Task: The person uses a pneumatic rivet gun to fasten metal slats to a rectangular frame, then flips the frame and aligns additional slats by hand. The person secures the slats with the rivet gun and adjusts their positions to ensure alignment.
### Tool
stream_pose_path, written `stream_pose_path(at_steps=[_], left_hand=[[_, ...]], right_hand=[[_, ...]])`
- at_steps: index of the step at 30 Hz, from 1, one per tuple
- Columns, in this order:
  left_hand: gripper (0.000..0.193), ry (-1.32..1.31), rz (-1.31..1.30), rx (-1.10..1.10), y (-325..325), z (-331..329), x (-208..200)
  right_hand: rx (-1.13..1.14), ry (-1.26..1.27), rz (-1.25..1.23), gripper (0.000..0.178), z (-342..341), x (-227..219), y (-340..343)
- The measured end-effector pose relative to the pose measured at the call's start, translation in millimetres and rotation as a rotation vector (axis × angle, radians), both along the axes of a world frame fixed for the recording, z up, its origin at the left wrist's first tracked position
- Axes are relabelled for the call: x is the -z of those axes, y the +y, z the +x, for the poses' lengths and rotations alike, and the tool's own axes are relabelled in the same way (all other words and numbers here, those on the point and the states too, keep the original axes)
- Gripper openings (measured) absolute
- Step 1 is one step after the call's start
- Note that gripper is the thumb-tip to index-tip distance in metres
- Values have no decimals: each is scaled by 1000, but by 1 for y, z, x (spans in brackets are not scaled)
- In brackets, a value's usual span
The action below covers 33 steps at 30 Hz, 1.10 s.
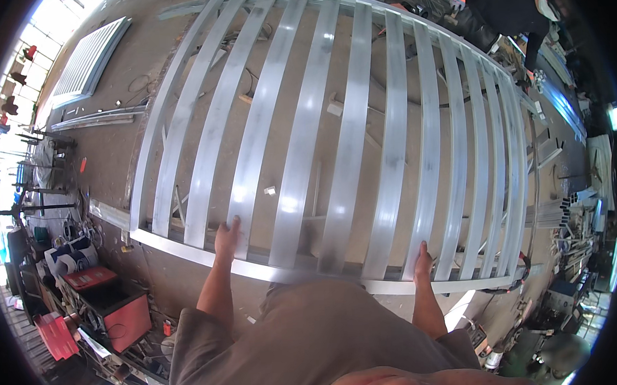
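Observation:
A large silver metal frame (201, 256) with several parallel slats spreads out before me, its near rail close to my waist. Just beyond that rail, my left hand (228, 239) is closed on one slat (255, 157), thumb up along its side. Farther right, my right hand (422, 263) grips another slat (428, 166) close to where it meets the rail. The fingers of both hands are partly hidden by the metal.
A red box-like cabinet (127, 323) stands at the lower left. Another slatted panel (90, 59) lies at the far left. At the far right a person in dark clothing (504, 15) bends beside metal profiles (559, 102). Small scraps and cables lie on the floor under the slats.

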<state>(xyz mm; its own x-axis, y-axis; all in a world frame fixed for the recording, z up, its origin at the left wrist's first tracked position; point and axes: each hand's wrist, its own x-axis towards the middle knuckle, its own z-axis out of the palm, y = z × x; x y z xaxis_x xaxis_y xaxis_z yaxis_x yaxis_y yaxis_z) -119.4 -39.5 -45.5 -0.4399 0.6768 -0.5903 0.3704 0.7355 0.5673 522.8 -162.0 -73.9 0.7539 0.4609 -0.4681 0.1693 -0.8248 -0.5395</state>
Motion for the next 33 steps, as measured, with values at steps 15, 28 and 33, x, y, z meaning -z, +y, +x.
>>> stream_pose_path(at_steps=[15, 28, 33], left_hand=[[91, 204, -137, 107, 0, -1, 3], [87, 315, -159, 77, -4, 17, -20], [87, 275, -147, 54, -7, 18, -29]], right_hand=[[58, -23, 108, 82, 3, 13, -3], [94, 69, 93, 84, -14, -10, 2], [135, 169, 100, 85, -20, -16, 3]])
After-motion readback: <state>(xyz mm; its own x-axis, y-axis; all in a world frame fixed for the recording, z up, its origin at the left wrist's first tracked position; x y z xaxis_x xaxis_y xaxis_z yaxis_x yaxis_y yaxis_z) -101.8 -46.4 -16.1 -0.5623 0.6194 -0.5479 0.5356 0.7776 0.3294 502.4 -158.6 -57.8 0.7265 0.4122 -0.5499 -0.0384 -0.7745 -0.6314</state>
